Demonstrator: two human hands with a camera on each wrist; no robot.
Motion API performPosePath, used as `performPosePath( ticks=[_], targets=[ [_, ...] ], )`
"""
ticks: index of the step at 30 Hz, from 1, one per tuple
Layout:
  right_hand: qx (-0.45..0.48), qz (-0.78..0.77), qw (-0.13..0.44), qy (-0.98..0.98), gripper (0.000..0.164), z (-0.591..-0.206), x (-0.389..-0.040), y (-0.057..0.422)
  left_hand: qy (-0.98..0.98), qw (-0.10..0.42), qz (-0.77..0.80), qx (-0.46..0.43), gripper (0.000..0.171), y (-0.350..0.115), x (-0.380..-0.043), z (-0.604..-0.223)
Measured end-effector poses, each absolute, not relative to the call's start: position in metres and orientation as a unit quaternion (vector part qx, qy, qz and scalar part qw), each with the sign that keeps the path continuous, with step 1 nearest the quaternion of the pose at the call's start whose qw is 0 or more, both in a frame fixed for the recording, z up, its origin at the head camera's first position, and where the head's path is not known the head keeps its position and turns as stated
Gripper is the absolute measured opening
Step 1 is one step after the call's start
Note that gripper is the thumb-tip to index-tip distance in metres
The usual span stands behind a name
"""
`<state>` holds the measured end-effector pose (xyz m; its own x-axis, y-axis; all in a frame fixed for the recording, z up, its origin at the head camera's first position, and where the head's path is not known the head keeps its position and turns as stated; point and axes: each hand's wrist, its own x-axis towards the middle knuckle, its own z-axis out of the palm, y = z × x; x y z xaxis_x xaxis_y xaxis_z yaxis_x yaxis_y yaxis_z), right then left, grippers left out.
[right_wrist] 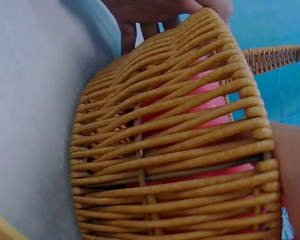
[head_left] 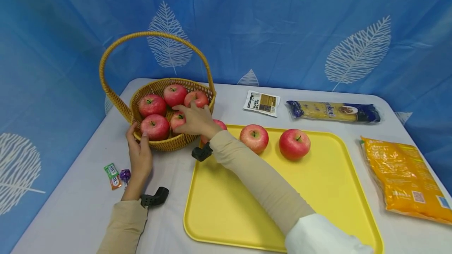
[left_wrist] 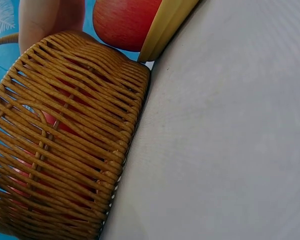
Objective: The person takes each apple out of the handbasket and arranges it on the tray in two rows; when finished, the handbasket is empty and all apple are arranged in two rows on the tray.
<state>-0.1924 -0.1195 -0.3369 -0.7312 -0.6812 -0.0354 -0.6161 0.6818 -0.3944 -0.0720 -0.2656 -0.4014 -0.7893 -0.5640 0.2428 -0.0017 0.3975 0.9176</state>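
Observation:
A wicker basket [head_left: 181,141] with a tall arched handle stands at the back left and contains several red apples. My right hand [head_left: 197,120] reaches over its right rim, thumb and fingers around an apple [head_left: 177,119] near the front middle. Its fingertips overlap another apple [head_left: 196,98] behind. At the basket's left end, my left hand [head_left: 140,156] grips the woven side, with fingers outside the wall in the right wrist view. Two apples, one paler [head_left: 254,138] and one redder [head_left: 294,144], sit on a yellow tray [head_left: 226,207]; a third [head_left: 220,124] is partly hidden by my right arm.
Small candy packets [head_left: 112,175] and a purple-wrapped lollipop [head_left: 125,175] lie left of my left wrist. A white packet [head_left: 262,103] and a long bag of yellow food [head_left: 333,111] lie along the back. To the tray's right is an orange bag [head_left: 406,179].

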Motion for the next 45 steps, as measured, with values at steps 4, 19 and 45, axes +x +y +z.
performPosePath(
  ticks=[4, 19, 45],
  targets=[
    [-0.375, -0.179, 0.072, 0.907, 0.056, -0.34, -0.194, -0.117, -0.79, 0.27, -0.521, 0.176, 0.046, -0.266, -0.073, -0.402],
    [-0.397, -0.227, 0.016, 0.889, 0.041, -0.348, -0.196, -0.112, -0.786, 0.263, -0.533, 0.167, 0.046, -0.25, -0.065, -0.373],
    [-0.355, -0.453, 0.001, 0.818, 0.042, -0.353, -0.188, -0.1, -0.79, 0.27, -0.521, 0.176, 0.046, -0.267, -0.072, -0.402]
  ],
)
